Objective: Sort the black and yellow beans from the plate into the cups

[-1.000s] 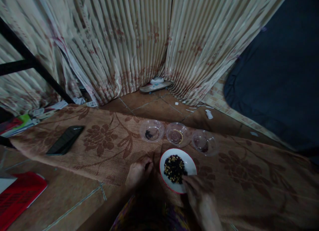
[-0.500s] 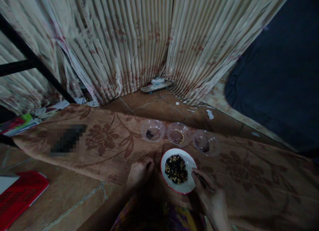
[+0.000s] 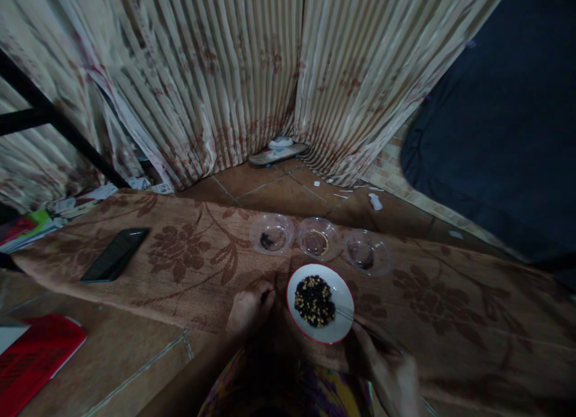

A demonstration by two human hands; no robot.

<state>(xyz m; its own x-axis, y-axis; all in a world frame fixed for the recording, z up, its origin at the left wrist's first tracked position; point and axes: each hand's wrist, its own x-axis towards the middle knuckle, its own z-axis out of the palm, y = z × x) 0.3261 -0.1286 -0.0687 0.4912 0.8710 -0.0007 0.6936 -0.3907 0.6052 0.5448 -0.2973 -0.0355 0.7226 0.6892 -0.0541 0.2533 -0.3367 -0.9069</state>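
My right hand (image 3: pixel 387 360) is closed around a pair of thin metal tweezers (image 3: pixel 344 312), whose tips reach over the right side of a white red-rimmed plate (image 3: pixel 342 291). A mix of dark and pale yellow beans or seeds (image 3: pixel 314 302) lies heaped on the plate's left part. My left hand (image 3: pixel 251 306) rests in a loose fist on the cloth, left of the plate, with nothing visible in it. Behind the plate stand three clear plastic bowls: the left bowl (image 3: pixel 282 231) with a few dark pieces, the middle bowl (image 3: pixel 310 240) with pale ones, the right bowl (image 3: pixel 380 258) with dark reddish ones.
A brown flowered cloth (image 3: pixel 216 297) covers the low table. On its left lies a dark phone (image 3: pixel 114 255). A red bag or packet (image 3: pixel 45 357) is on the tiled floor at lower left. Beyond the table are a skateboard (image 3: pixel 279 155), white scraps (image 3: pixel 375 201) and striped curtains (image 3: pixel 243 75).
My right hand has drawn back slightly to the right and down, moving the tweezers' tips away from the heap onto bare plate. My left hand stays in place. The view has shifted slightly.
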